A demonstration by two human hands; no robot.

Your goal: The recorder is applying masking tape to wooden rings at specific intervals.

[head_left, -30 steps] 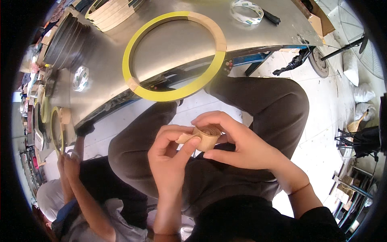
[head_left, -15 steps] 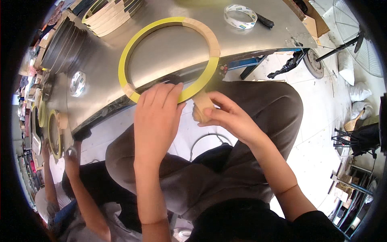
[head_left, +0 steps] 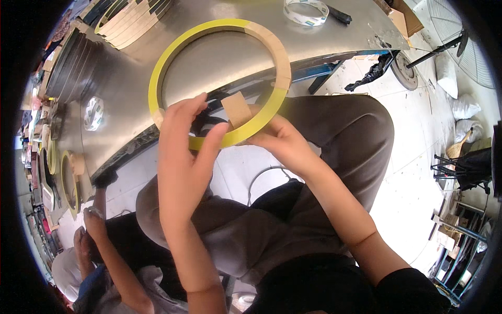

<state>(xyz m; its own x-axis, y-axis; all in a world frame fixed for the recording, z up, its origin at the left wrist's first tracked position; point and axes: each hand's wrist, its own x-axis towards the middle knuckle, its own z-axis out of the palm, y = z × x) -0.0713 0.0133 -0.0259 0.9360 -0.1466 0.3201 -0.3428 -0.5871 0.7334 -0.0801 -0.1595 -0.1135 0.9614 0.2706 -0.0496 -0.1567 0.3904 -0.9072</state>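
Observation:
A large yellow ring (head_left: 155,81) with tan tape-like sections is held tilted above my lap, its far part over the metal table. My left hand (head_left: 180,152) is at its lower left, fingers spread and thumb apart, with the palm over the rim. My right hand (head_left: 285,141) reaches under the lower right rim, and its fingertips are hidden behind the ring. Inside the ring stands a tan roll of tape (head_left: 236,110), seemingly gripped by those hidden fingers. One tan patch (head_left: 158,118) shows on the rim beside my left hand.
The metal table (head_left: 125,78) bears stacked rings (head_left: 128,23), dark rings (head_left: 78,68), a white tape roll (head_left: 94,113), and another white roll (head_left: 306,11) by a black object (head_left: 340,15). A co-worker's hand (head_left: 94,222) is at the left. A fan (head_left: 460,42) stands right.
The tan tape roll has gone from below the rim to inside the ring. My right hand has moved left and under the rim. My left hand has spread its fingers, and the co-worker's hands have lowered.

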